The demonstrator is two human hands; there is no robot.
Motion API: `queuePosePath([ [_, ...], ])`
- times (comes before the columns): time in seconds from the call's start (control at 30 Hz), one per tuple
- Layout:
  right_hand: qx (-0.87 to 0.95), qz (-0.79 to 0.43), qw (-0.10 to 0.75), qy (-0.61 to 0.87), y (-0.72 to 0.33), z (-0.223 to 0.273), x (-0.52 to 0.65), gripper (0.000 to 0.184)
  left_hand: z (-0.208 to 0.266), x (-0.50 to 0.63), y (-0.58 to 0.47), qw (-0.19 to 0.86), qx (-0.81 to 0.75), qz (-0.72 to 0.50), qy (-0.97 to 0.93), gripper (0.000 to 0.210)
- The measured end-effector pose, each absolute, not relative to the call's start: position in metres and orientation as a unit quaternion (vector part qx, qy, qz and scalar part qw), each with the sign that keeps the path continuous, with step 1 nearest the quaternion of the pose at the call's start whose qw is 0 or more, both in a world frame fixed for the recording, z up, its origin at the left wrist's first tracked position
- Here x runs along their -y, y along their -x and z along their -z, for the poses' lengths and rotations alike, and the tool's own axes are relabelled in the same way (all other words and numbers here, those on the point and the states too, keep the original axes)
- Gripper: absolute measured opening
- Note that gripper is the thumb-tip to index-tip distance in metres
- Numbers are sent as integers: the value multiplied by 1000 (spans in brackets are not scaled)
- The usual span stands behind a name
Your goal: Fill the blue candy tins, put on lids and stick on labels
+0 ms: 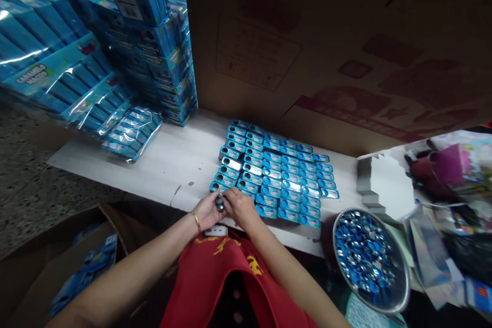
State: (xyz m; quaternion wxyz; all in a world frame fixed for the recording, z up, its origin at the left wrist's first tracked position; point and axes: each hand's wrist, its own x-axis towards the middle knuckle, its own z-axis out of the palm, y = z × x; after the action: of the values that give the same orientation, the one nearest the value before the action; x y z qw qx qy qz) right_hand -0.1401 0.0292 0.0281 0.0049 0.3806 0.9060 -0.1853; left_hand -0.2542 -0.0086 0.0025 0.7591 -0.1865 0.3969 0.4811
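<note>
left hand [209, 212]: holds shiny piece [220, 203] | right hand [241, 208]: beside it | blue packs [272, 182]: rows

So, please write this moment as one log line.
left hand: holding small shiny piece; right hand: close beside it; blue packs: rows on white surface; metal bowl: right

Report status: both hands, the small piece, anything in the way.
Left hand holding small shiny piece; right hand close beside it. Rows of blue packets directly beyond. Nothing seen blocking the hands.
</note>
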Motion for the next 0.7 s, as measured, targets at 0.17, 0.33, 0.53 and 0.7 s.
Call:
queuePosePath([
  [0.17,-888,184,-6,-422,145,-20,-33,25,-2,6,248,749,-430,-477,163,18],
  [0.33,-847,230,-84,-472,134,-12,-46,22,0,4,253,787,-399,-456,115,18],
  [0.53,-771,249,-25,-586,109,-6,-67,18,4,2,271,779,-417,-460,88,20],
  [0.7,-777,205,173,-569,123,-2,-79,22,5,4,282,772,-417,-472,83,19],
])
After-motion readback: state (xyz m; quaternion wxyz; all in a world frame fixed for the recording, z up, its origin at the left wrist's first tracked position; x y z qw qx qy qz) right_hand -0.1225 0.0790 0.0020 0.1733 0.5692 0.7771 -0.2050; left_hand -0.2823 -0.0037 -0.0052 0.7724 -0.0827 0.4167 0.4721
